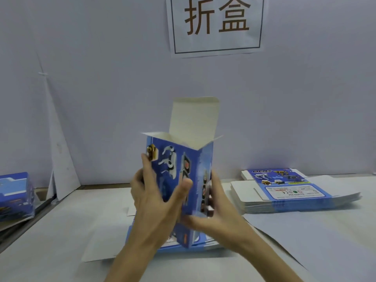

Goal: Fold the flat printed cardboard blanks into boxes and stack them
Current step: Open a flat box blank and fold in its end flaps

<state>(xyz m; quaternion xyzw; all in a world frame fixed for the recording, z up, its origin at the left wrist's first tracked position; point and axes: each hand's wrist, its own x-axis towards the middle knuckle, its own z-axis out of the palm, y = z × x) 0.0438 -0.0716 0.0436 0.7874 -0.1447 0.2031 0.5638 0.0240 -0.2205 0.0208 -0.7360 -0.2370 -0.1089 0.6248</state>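
Box: the box (173, 159) is up in the air between both hands, standing tall. It is off the tabletop (50, 251), so its bottom end is free to work on.
Left hand: the left hand (154, 200) grips the box's left edge. Its fingers curl round the back and its thumb presses the front, which keeps the box square.
Right hand: the right hand (215, 212) holds the right side, a bit lower. It is blurry, but the fingers look wrapped on the box.
Flap: the top flap (194, 121) stands straight up above the hands, so the top is not closed yet.
Near blanks: flat blanks (203, 246) lie right under the hands, easy to grab next.
Side pile: more blanks (295, 192) sit off past the right hand.
Done boxes: folded boxes (15, 196) sit far out past the left hand, likely the stack.
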